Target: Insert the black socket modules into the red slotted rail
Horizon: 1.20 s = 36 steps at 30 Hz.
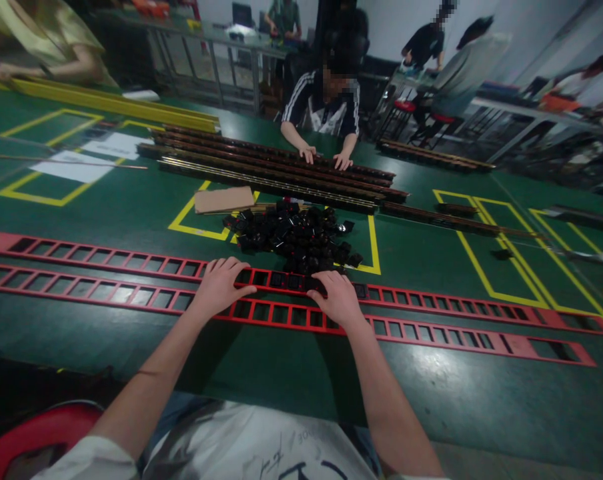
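white shirt (pixel 251 443) below, both hands (pixel 221 285) (pixel 339 298) touch farther red frame (pixel 281 291).

We look through one camera worn on the person's head, facing forward and down, close enough that the white shirt (pixel 251 440) fills part of the bottom edge while the left hand (pixel 219 288) and right hand (pixel 339 298) sit near the middle. Our view is wide and slightly tilted, the green table (pixel 481 403) sloping down toward the right, and reaches past its far edge to a workbench (pixel 221 41) in the background.
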Motion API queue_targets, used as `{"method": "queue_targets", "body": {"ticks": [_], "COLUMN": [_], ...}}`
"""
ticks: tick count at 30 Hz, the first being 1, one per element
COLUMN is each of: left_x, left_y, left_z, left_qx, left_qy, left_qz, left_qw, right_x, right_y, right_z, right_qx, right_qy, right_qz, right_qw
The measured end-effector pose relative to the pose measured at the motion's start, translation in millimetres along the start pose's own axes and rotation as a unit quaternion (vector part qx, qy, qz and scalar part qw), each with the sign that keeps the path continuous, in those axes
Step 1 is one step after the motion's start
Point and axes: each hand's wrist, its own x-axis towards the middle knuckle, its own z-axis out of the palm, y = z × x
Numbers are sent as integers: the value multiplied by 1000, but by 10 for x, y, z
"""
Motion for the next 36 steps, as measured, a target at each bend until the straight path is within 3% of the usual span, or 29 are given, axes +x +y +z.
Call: {"method": "queue_targets", "body": {"ticks": [12,36], "left_x": [-6,0], "left_y": [-4,9], "left_z": [-5,-25], "left_qx": [-10,0], "left_qy": [-5,-14], "left_qz": [-3,-15], "left_qw": [1000,1000], "right_x": [36,22], "right_y": [-3,-20], "right_z": [-36,25], "right_qx": [20,8], "right_qy": [-30,-14], "right_qz": [23,28], "right_qw": [999,999]}}
